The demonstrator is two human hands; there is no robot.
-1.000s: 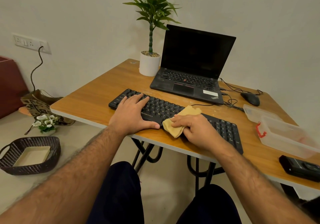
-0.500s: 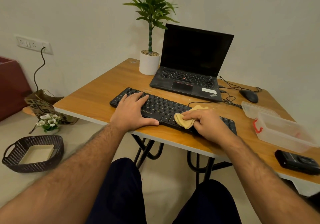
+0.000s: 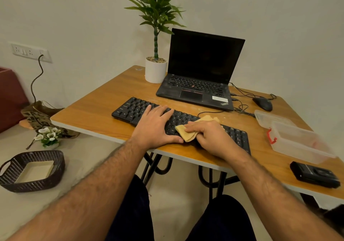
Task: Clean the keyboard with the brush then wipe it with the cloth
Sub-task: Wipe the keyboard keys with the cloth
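A black keyboard [image 3: 134, 108] lies along the front edge of the wooden table [image 3: 96, 110]. My left hand [image 3: 154, 127] rests flat on its middle keys, fingers spread, thumb at the front edge. My right hand [image 3: 212, 138] grips a folded tan cloth [image 3: 186, 132] and presses it on the keys just right of my left thumb. Part of the cloth sticks out behind my knuckles. No brush is in view.
An open black laptop [image 3: 201, 73] and a potted plant [image 3: 156, 69] stand behind the keyboard. A mouse [image 3: 262, 103], cables, a clear plastic box [image 3: 297, 140] with its lid and a black device [image 3: 314, 174] lie to the right. A wicker basket [image 3: 31, 170] sits on the floor at left.
My right hand slid the cloth to the right along the keys, then back left toward my left thumb. My left hand stayed on the keyboard.
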